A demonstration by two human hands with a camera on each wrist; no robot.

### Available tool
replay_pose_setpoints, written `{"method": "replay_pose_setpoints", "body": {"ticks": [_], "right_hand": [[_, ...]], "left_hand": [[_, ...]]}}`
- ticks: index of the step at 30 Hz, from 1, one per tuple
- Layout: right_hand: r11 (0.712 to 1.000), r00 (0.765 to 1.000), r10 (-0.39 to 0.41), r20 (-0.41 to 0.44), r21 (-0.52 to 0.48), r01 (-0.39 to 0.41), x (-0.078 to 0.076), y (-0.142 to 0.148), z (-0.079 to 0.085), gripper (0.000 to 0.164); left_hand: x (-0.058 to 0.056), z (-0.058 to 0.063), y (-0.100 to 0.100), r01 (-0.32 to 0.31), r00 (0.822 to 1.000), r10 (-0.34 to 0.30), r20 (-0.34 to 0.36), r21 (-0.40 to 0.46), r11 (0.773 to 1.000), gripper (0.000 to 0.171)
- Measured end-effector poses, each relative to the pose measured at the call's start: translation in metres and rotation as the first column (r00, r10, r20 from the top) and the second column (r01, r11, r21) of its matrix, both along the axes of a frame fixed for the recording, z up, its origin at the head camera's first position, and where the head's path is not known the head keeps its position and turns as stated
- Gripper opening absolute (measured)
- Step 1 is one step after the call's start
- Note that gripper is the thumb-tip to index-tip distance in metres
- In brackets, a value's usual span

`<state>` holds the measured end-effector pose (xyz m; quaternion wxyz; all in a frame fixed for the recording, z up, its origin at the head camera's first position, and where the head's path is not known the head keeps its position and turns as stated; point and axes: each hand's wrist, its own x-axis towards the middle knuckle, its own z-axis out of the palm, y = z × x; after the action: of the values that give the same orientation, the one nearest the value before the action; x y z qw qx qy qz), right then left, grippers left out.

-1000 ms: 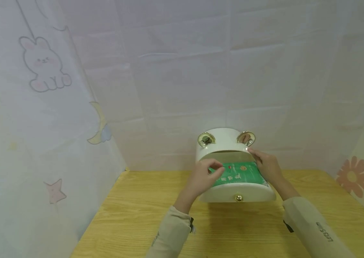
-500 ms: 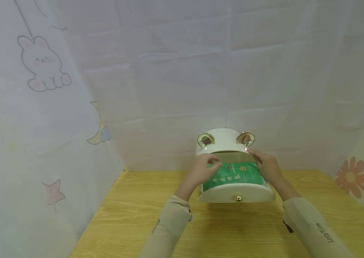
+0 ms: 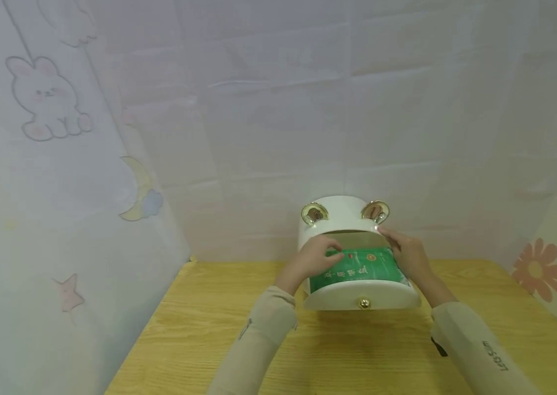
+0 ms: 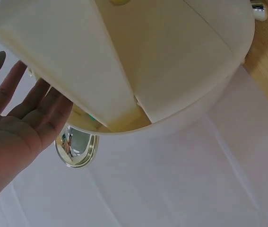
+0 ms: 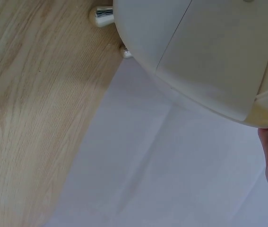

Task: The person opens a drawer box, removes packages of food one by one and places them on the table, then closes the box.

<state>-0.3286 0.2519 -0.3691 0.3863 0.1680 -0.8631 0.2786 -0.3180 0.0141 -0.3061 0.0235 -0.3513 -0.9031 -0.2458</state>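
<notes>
A white rounded box point(image 3: 341, 206) with two gold ears stands on the wooden table, its lower drawer point(image 3: 337, 298) pulled out by a gold knob's side. Inside the drawer lies a green packet point(image 3: 364, 269) with white characters. Over the packet's back left part is my left hand point(image 3: 312, 258), fingers loosely bent; in the left wrist view the fingers point(image 4: 53, 111) reach along the drawer's edge and grip nothing visible. My right hand point(image 3: 410, 257) rests against the box's right side, a fingertip near the right ear's base. Most of it lies outside the right wrist view.
A pale cloth backdrop point(image 3: 268, 142) with printed figures hangs directly behind and beside the table point(image 3: 209, 323). The drawer's gold knob point(image 3: 364, 303) points towards the table's front. Short gold feet point(image 5: 101, 16) lift the box.
My left hand has shifted slightly towards the back, and more of the packet's left side now shows in the drawer. The right hand stays put against the box.
</notes>
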Motion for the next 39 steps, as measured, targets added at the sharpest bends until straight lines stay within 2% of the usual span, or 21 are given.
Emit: {"method": "replay_pose_setpoints", "body": {"ticks": [4,9,13,18,31,39], "right_hand": [[1.0,1.0,0.0,-0.009,0.0,0.0,-0.001,0.0,0.001,0.028],[1.0,0.998,0.027,-0.061,0.011,-0.026,-0.001,0.001,0.001,0.028],[0.999,0.995,0.046,-0.086,0.019,-0.044,0.0,0.001,0.001,0.028],[0.999,0.997,0.034,-0.072,0.013,-0.033,0.0,0.003,0.001,0.029],[0.998,0.995,0.044,-0.084,0.042,-0.041,0.002,0.007,0.002,0.029],[0.998,0.995,0.042,-0.091,0.053,-0.037,0.004,0.007,0.002,0.029]], "left_hand": [[-0.006,-0.004,0.003,0.009,0.999,-0.01,-0.032,-0.038,0.999,0.02],[-0.012,-0.01,0.006,0.044,0.998,-0.046,-0.051,-0.054,0.998,0.017],[-0.014,-0.015,0.008,0.056,0.998,-0.057,-0.02,-0.041,0.998,0.018],[-0.015,-0.018,0.01,0.042,0.999,-0.041,0.026,-0.025,0.999,0.019],[-0.016,-0.018,0.011,0.082,0.996,-0.082,0.024,-0.002,0.997,0.024],[-0.024,-0.02,0.014,0.098,0.991,-0.097,0.09,-0.003,0.995,0.03]]}}
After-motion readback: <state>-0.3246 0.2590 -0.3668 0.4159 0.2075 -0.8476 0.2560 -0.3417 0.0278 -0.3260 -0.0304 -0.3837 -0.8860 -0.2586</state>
